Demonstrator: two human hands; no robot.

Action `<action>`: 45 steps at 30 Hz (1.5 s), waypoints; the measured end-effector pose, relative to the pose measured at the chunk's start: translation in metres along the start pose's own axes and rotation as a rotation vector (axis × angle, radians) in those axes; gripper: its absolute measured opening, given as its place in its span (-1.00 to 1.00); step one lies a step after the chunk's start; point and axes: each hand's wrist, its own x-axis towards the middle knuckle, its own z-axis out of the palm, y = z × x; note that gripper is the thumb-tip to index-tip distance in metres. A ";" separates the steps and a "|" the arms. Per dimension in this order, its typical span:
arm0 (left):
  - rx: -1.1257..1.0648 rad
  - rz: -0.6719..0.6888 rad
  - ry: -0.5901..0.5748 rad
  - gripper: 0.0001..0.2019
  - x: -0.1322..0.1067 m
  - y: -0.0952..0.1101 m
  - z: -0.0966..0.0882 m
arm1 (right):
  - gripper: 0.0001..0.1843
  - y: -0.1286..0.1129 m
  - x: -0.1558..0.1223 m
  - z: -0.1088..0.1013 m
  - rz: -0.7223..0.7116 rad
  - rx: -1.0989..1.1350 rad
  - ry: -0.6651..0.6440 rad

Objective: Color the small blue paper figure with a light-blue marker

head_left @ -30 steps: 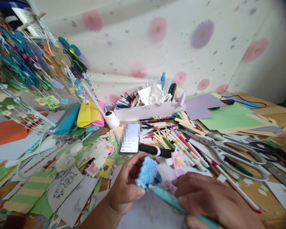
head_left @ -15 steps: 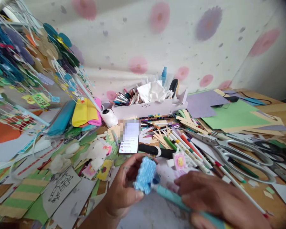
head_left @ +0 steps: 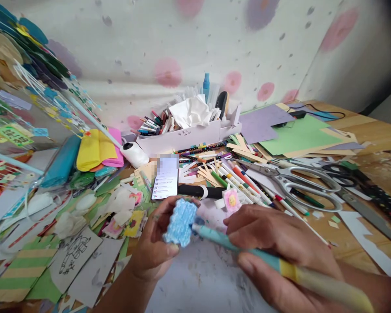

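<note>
Between the thumb and fingers of my left hand [head_left: 154, 243] is a small light-blue block with a bumpy, wavy edge [head_left: 181, 222]. White streaks run through its blue face. My right hand [head_left: 273, 252] grips a marker pen [head_left: 263, 258] with a pale teal and yellow barrel. The marker's tip meets or nearly meets the block's right edge, where a darker blue patch shows. Just beyond my right fingers stands a small pink piece with a yellow flower [head_left: 231, 200]. Below both hands lies a smudged white sheet [head_left: 198, 278].
A phone [head_left: 165, 178] lies beyond my left hand. Large silver scissors [head_left: 299, 180] and several loose markers [head_left: 247, 178] are to the right. A white box [head_left: 182, 139] of pens and tissue stands at the back. Paper scraps [head_left: 22, 269] cover the left; hanging strings [head_left: 52, 100] overhang it.
The view has turned right and down, so the things sit further left and higher. The block's face is turned more towards me, and more of the marker's yellow end shows.
</note>
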 end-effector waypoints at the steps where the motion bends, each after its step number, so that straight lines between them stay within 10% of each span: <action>1: 0.003 -0.003 0.000 -0.44 0.000 0.000 0.001 | -0.84 0.000 0.000 0.001 0.009 0.017 0.005; 9: -0.005 -0.007 0.028 -0.45 0.001 0.003 0.002 | -0.91 0.003 -0.002 0.003 0.021 0.022 0.040; 14: -0.051 -0.020 0.041 -0.49 0.000 0.003 0.002 | -0.94 0.008 -0.001 -0.005 0.153 -0.039 0.287; 24: 0.025 -0.036 -0.030 -0.45 0.002 0.003 -0.001 | -0.91 0.001 -0.001 0.002 -0.044 0.164 0.044; 29: 0.410 0.028 -0.009 -0.46 0.002 0.000 -0.013 | -0.80 0.028 0.000 0.010 0.229 0.318 0.359; 35: 1.018 0.176 0.024 -0.45 -0.001 0.013 -0.006 | -0.77 0.039 0.005 0.027 0.349 0.580 0.092; 45: 1.860 0.423 -0.039 -0.48 -0.008 0.041 0.047 | -0.58 0.025 0.006 0.031 0.650 0.952 0.152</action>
